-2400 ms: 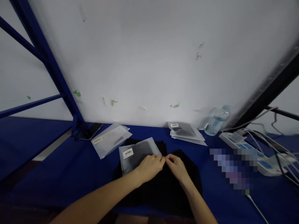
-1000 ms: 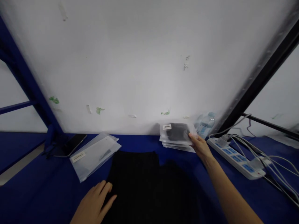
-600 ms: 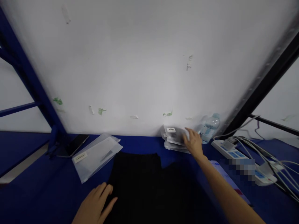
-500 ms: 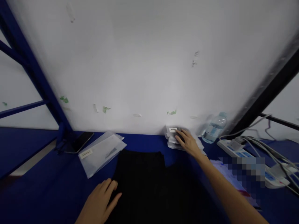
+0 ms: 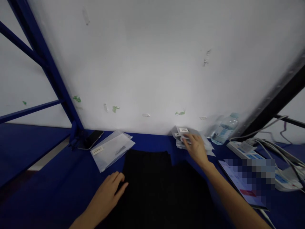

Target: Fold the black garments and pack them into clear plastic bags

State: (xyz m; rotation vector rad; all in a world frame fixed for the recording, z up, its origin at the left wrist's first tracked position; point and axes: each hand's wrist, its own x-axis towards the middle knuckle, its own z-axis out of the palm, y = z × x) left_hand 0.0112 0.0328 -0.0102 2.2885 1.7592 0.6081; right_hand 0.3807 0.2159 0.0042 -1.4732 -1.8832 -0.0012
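Observation:
A black folded garment [image 5: 152,187] lies on the blue table in front of me. My left hand [image 5: 107,194] rests at the garment's left edge, thumb apart from the fingers, holding nothing. At the far right, my right hand [image 5: 196,148] reaches onto a stack of frosted plastic bags [image 5: 208,144]. Its thumb and fingers close on the top plastic bag [image 5: 177,131], which has a white barcode label and is bent upward near the wall. The fingers partly cover the spot where they meet the bag.
Left of the garment lie more frosted bags [image 5: 111,151], beside a dark phone [image 5: 94,139]. On the right are a water bottle [image 5: 224,130], a white power strip [image 5: 240,150] with cables and a lit tablet [image 5: 250,190]. A white wall [image 5: 147,63] and blue frame [image 5: 52,76] bound the table.
My right fingers have gone from resting on the stack to bending the top bag upward. The left hand stays by the garment. The view has shifted slightly, moving the scene rightward.

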